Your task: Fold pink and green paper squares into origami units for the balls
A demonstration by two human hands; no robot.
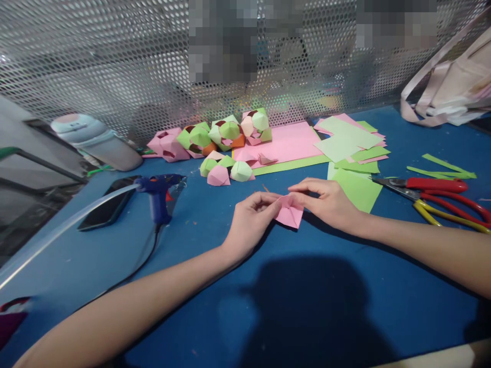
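Between my two hands is a small piece of folded pink paper (290, 213), creased and held just above the blue table. My left hand (253, 217) pinches its left edge between thumb and fingers. On the other side, my right hand (326, 202) grips the upper right edge, thumb toward the middle of the paper. Beyond the hands stand folded paper balls (226, 134) in pink, green and orange, with smaller folded paper units (218, 175) in front of them. Light green sheets (358, 186) lie near my right hand.
At left, a blue glue gun (158, 197) with a long clear glue stick and cable stands near a dark phone (105, 204). A plush-topped tumbler (99, 143) is behind. Pliers (410, 191), scissors (456, 212) and green strips (445, 168) lie right. Perforated metal (153, 66) borders the table.
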